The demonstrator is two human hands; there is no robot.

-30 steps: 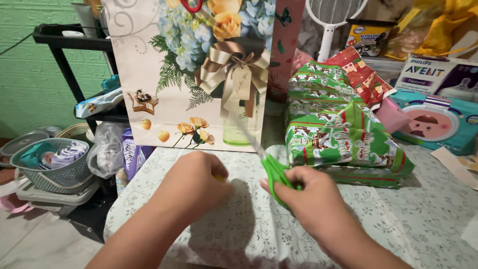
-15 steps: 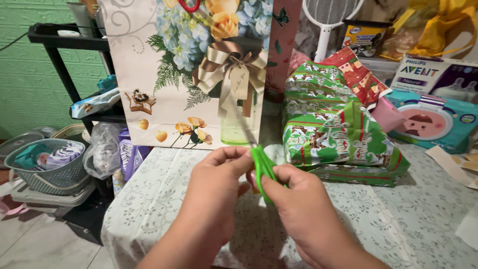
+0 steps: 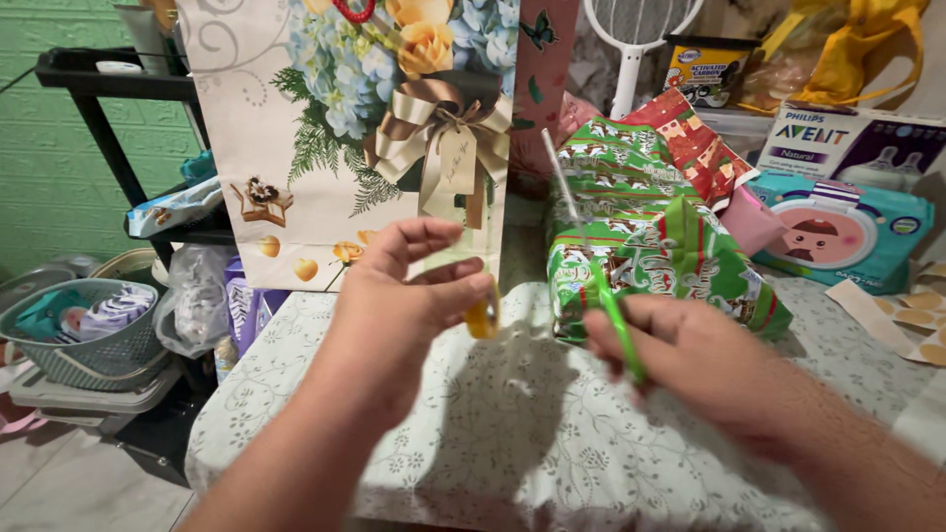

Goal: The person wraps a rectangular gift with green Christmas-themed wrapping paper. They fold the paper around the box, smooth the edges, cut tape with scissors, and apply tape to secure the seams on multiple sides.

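Note:
My right hand (image 3: 690, 360) grips green-handled scissors (image 3: 611, 310), their thin blades pointing up and away over the table. My left hand (image 3: 404, 300) is raised in front of a floral gift bag (image 3: 325, 128) and pinches a small yellow roll, likely tape (image 3: 482, 317), between thumb and fingers. The two hands are apart, with the floral tablecloth (image 3: 552, 433) below them. A bundle wrapped in green and red gift paper (image 3: 660, 241) lies just beyond my right hand.
A teal box (image 3: 838, 232) and a white and purple box (image 3: 847, 143) sit at the right. Paper scraps (image 3: 892, 310) lie at the right edge. A black shelf (image 3: 118, 89) and a grey basket (image 3: 79, 330) stand left, off the table.
My hands were together on the scissors; now they have parted. The right hand has swung the scissors rightward, and the left hand has lifted with the yellow roll showing.

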